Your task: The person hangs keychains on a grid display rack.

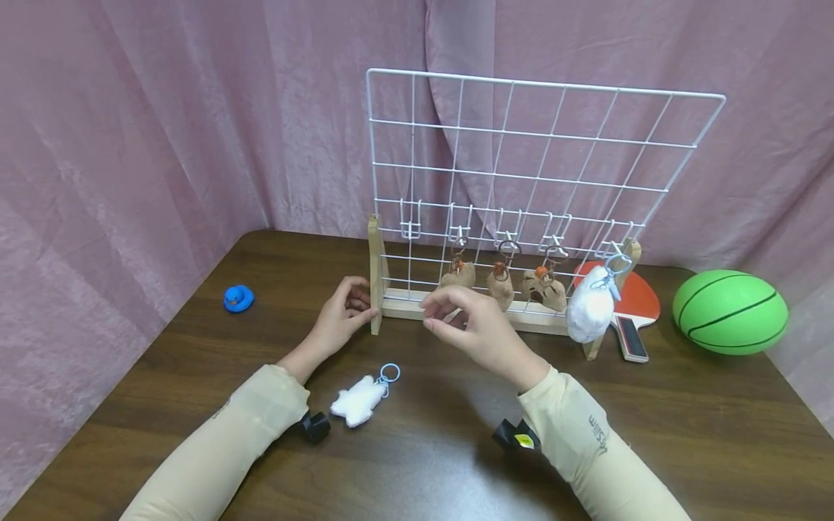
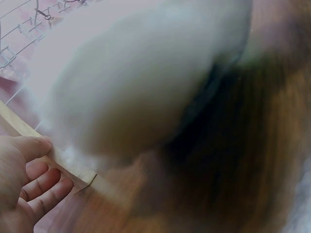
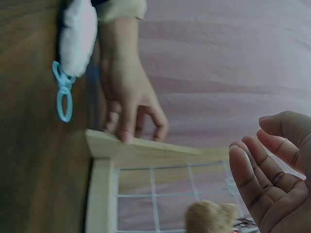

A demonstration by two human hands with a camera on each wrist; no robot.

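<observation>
My left hand [image 1: 344,307] is at the left wooden upright [image 1: 376,275] of a white wire grid rack [image 1: 521,134], fingertips against its outer side. Its fingers are loosely bent in the left wrist view. In front of the rack, my right hand [image 1: 478,329] is raised with relaxed, curved fingers and a gap between thumb and fingertips, holding nothing. A white plush keychain [image 1: 358,400] with a blue ring lies on the table between my forearms. Brown plush keychains [image 1: 499,287] hang from the rack's hooks, and a white plush keychain [image 1: 588,304] hangs at its right end.
A blue rubber duck [image 1: 238,298] sits on the left of the wooden table [image 1: 430,463]. Behind the rack's right end lies a red table tennis paddle [image 1: 635,293]. Beside it is a green ball [image 1: 730,311]. A pink curtain [image 1: 195,130] hangs behind the table.
</observation>
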